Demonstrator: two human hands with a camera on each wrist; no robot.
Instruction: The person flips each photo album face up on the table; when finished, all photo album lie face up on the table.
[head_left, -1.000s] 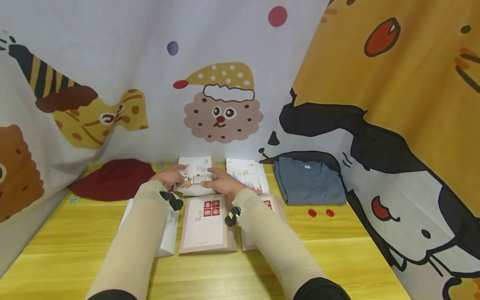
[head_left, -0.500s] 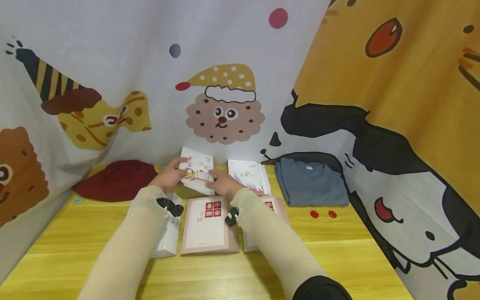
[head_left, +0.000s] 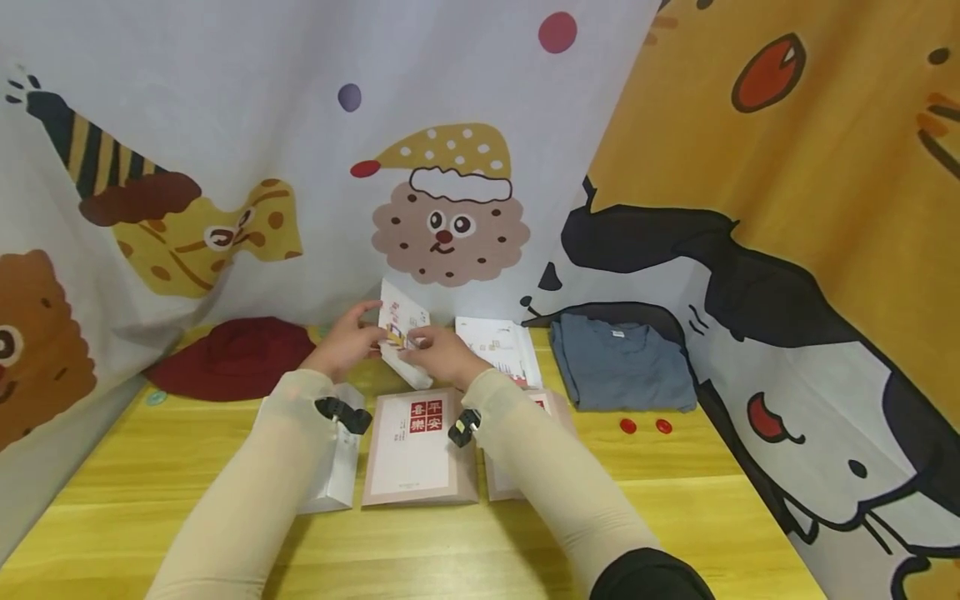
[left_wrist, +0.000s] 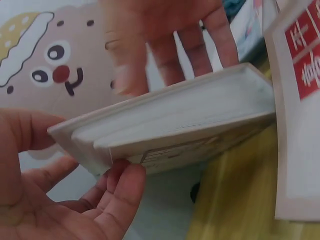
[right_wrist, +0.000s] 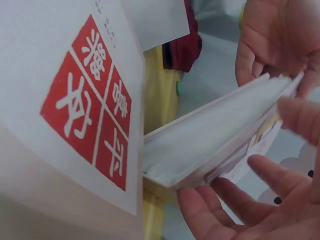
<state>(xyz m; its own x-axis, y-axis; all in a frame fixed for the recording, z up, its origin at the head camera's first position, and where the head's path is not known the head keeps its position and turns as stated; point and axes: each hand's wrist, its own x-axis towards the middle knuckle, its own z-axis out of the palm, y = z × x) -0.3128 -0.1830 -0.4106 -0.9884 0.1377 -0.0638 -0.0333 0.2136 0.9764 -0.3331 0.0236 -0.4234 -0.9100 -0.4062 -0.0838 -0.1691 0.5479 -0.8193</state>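
Note:
A white book (head_left: 401, 317) with a colourful printed cover stands tilted up at the back of the table. My left hand (head_left: 347, 340) pinches its left end; in the left wrist view the thumb is on the cover side and the page edges (left_wrist: 185, 112) face the camera. My right hand (head_left: 450, 358) is at the book's right side. In the right wrist view its fingers (right_wrist: 237, 200) are spread and fairly straight, touching the printed cover. Just in front lies a pale pink book (head_left: 408, 458) with a red four-character square, close below both hands.
A white book (head_left: 330, 467) lies partly under the left forearm, another pink one (head_left: 555, 412) beneath the right. At the back are a dark red hat (head_left: 240, 358), another printed book (head_left: 498, 346) and a folded grey-blue shirt (head_left: 622, 362). Red buttons (head_left: 627, 426) lie before the shirt.
The printed book has gone from lying nearly flat to tilted up and turned edgewise, its top rising. My left hand has moved up and right with it; the right hand's fingers have shifted along the cover.

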